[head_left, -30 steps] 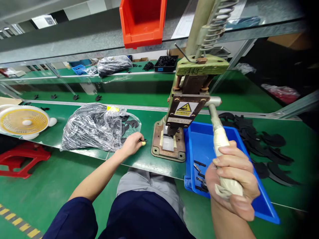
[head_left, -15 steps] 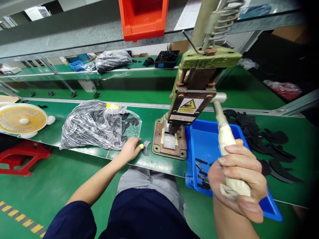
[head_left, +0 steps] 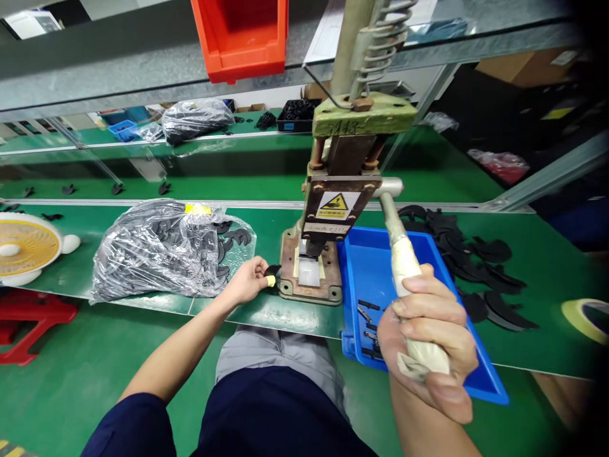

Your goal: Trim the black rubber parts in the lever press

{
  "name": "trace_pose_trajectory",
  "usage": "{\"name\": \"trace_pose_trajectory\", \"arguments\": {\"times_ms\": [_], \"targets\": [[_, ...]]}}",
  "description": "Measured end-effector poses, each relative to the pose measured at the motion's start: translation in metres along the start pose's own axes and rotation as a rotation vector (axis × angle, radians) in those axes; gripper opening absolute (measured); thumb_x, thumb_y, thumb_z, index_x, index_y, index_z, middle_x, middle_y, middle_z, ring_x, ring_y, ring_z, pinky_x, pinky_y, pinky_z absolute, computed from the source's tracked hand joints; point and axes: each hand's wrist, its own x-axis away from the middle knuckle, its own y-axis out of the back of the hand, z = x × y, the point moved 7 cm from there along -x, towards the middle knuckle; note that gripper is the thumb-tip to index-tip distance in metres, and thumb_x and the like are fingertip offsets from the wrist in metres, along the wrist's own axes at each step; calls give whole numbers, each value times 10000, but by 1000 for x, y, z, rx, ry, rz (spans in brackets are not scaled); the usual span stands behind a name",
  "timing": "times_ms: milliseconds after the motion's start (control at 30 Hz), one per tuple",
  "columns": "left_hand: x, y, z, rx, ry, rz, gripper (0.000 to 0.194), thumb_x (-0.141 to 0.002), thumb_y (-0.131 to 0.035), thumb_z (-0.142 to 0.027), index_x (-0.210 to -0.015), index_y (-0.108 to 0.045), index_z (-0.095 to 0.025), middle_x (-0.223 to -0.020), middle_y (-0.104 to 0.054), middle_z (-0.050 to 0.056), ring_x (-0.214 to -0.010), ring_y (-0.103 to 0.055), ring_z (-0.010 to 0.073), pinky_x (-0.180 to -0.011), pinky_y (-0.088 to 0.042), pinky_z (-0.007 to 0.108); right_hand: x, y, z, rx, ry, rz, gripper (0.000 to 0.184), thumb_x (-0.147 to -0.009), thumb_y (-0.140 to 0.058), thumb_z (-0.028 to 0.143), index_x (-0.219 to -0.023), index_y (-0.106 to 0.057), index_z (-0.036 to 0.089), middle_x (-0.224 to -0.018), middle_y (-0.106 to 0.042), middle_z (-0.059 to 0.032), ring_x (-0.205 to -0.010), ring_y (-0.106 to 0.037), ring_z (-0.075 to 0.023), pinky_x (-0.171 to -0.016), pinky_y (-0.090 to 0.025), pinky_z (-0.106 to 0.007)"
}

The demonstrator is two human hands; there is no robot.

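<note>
My left hand (head_left: 251, 280) pinches a small black curved part (head_left: 273, 271) just left of the press base. A strip of yellow tape wraps one of its fingertips. My right hand (head_left: 431, 336) is wrapped round the cream-taped lever handle (head_left: 404, 257) of a green hand press (head_left: 340, 193). The press head sits low over its base plate (head_left: 309, 293), where a pale block (head_left: 309, 273) lies under the punch. Beside my left hand rests a clear plastic bag (head_left: 159, 251) of dark curved parts.
A blue tray (head_left: 368, 260) with several small black pieces stands right of the press, partly behind my right arm. Beyond it lie black curved parts (head_left: 457, 254) and a tape roll (head_left: 587, 320). A fan (head_left: 28, 247) stands left; an orange bin (head_left: 245, 60) sits above.
My left hand has taken hold of the black curved part that lay on the bench and tilted it up beside the press. My right hand stays on the lever. The view has shifted right.
</note>
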Motion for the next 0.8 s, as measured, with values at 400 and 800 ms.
{"name": "trace_pose_trajectory", "arguments": {"times_ms": [400,800], "targets": [[-70,-39,-41,250,64,-16,303,-611,-839,-222,-703,-565,-129,-566,-560,-41,-468,-484,50,-466,-357,164,3,2,-2,25,2,10,254,-812,-403,429,-741,-575,255,-705,-565,-9,-860,-600,-261,-981,-415,-606],[-77,-40,-27,97,223,5,296,-677,-791,-99,-614,-505,-139,-454,-491,-70,-373,-512,58,-366,-273,142,5,2,-3,-25,-11,20,271,-875,-422,390,-760,-586,208,-778,-605,-22,-958,-617,-236,-1070,-409,-564]]}}
